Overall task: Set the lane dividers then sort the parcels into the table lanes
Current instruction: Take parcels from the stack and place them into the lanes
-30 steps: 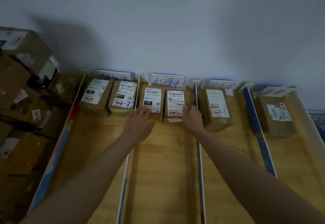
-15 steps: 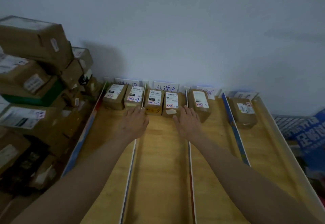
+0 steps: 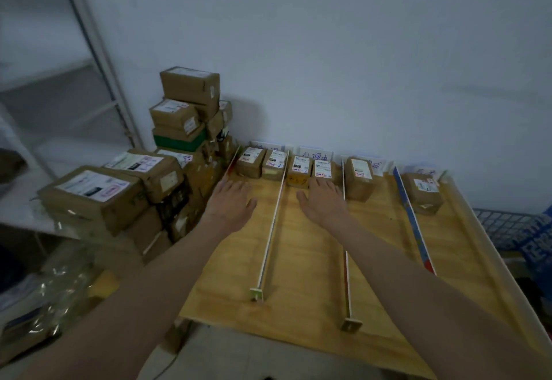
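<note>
On the wooden table (image 3: 313, 260) set against the wall, the lane dividers appear to be in place: two white rails, one (image 3: 270, 224) left of centre and one (image 3: 345, 230) right of centre, a blue-edged divider (image 3: 413, 221) further right, and raised boards along both outer edges, giving four lanes. Handwritten lane cards (image 3: 316, 156) stand at the far end; their wording is too blurred to read with confidence.

To the left of the table, a large stack of unsorted parcels (image 3: 143, 176) rests on a lower surface, piled several high. Judged from this, the sorting is only partly done and most of the work is left.

Six parcels lie at the far ends of the lanes: two (image 3: 263, 162) in the leftmost lane, two (image 3: 310, 169) in the second, one (image 3: 358, 177) in the third, one (image 3: 422, 190) in the rightmost.

The left hand (image 3: 231, 200) lies over the first lane, palm down, fingers straight and spread, holding nothing. The right hand (image 3: 324, 200) lies over the second lane, likewise flat and empty, its fingertips just beside that lane's parcels; contact cannot be confirmed.
</note>
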Action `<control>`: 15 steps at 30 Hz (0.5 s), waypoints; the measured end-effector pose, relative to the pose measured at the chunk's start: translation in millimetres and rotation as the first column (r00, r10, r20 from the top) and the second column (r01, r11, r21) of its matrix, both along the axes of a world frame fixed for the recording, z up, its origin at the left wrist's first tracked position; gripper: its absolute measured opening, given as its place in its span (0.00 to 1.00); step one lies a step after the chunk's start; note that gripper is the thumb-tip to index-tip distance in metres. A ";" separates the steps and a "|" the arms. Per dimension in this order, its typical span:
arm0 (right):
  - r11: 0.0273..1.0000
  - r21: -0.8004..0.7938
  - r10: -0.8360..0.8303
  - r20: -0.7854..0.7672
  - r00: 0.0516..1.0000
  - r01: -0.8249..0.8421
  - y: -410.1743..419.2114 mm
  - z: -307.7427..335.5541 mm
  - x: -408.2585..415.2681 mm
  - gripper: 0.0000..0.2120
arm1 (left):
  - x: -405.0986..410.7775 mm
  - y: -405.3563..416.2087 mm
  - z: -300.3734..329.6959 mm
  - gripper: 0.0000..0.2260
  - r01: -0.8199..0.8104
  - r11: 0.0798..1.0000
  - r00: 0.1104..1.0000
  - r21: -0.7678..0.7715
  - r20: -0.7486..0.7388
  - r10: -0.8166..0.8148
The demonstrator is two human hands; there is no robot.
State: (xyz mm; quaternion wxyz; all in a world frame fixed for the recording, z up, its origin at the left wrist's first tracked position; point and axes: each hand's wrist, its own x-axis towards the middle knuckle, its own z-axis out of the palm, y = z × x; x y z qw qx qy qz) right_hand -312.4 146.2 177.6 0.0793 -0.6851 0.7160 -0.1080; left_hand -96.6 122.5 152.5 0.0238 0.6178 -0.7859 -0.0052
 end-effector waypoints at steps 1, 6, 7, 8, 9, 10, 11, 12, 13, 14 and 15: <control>1.000 -0.008 0.013 -0.003 1.000 -0.013 7.5 6.9 9.9 0.24 | 9.3 10.0 8.6 0.25 -0.009 1.000 1.000 -0.009 0.004 0.009; 0.996 -0.003 0.089 0.002 0.996 -0.089 25.5 26.9 59.4 0.25 | 58.5 41.7 44.1 0.25 -0.064 0.997 0.998 -0.035 0.028 0.065; 0.995 -0.002 0.102 0.004 0.995 -0.102 25.9 29.8 69.5 0.25 | 67.8 45.6 51.3 0.25 -0.080 0.996 0.996 -0.047 0.028 0.081; 0.994 -0.005 0.111 0.008 0.994 -0.111 25.7 33.1 79.9 0.25 | 77.9 48.8 58.8 0.25 -0.096 0.993 0.995 -0.062 0.028 0.098; 0.993 -0.007 0.121 0.012 0.993 -0.121 24.7 36.3 90.5 0.25 | 88.4 51.5 65.7 0.25 -0.112 0.991 0.993 -0.075 0.022 0.114; 0.991 -0.011 0.131 0.015 0.991 -0.131 23.7 39.4 101.3 0.25 | 100.0 52.8 70.5 0.25 -0.124 0.989 0.992 -0.084 0.011 0.125; 0.990 -0.020 0.143 0.014 0.990 -0.142 22.6 42.1 112.7 0.25 | 112.7 54.4 74.1 0.25 -0.131 0.987 0.991 -0.094 0.001 0.131; 0.988 -0.033 0.154 0.011 0.988 -0.154 21.4 44.2 124.5 0.25 | 126.3 55.5 76.0 0.25 -0.139 0.986 0.990 -0.097 -0.006 0.139; 0.985 -0.047 0.166 0.009 0.986 -0.165 20.2 46.4 137.2 0.24 | 140.1 56.2 76.7 0.24 -0.146 0.984 0.989 -0.098 -0.008 0.146; 0.983 -0.056 0.175 0.010 0.985 -0.174 19.3 48.1 150.3 0.23 | 154.6 56.3 76.4 0.24 -0.158 0.983 0.987 -0.094 -0.005 0.158; 0.982 -0.060 0.183 0.015 0.983 -0.181 17.0 48.6 164.2 0.23 | 169.0 55.6 75.7 0.23 -0.172 0.981 0.985 -0.092 0.003 0.173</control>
